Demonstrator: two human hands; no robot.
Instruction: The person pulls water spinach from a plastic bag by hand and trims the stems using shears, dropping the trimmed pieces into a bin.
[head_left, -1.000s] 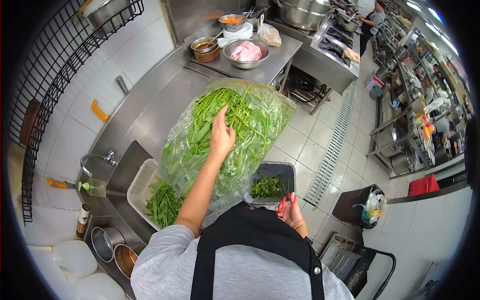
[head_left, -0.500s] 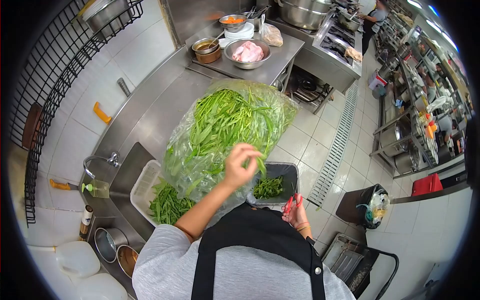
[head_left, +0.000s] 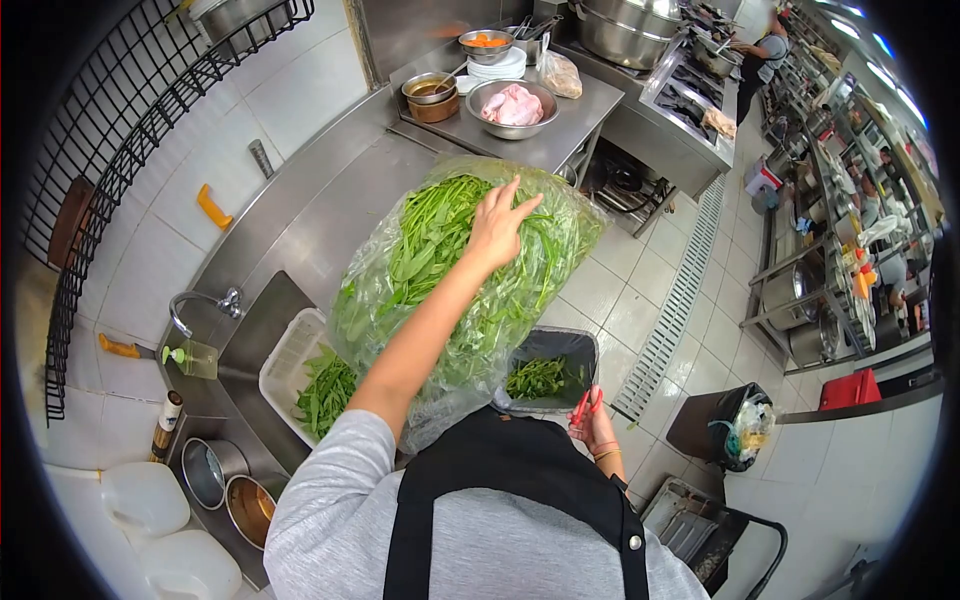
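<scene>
My left hand [head_left: 497, 228] is stretched forward over a heap of long leafy green stems [head_left: 430, 235], its fingers spread over them. The heap lies in a large clear plastic bag [head_left: 370, 270] on the steel counter. My right hand [head_left: 602, 432] holds red-handled scissors [head_left: 586, 405] beside a dark lined bin [head_left: 585, 355]. Inside that bin are cut green pieces [head_left: 537, 378]. Left of the bag, a white plastic basket [head_left: 279, 375] with leafy greens [head_left: 328, 392] stands in the sink, partly behind my left arm.
A steel bowl of raw poultry [head_left: 513, 108], a pot with a ladle [head_left: 430, 90] and stacked plates [head_left: 497, 66] stand at the back. The faucet [head_left: 205, 303] is at left. A black trash bin [head_left: 715, 420] is at right. Another person [head_left: 768, 55] stands by the stove.
My left hand has moved forward from above the bin's edge to the heap, its fingers opening out. The green stem by its fingers is no longer there. My right hand stays low with the scissors.
</scene>
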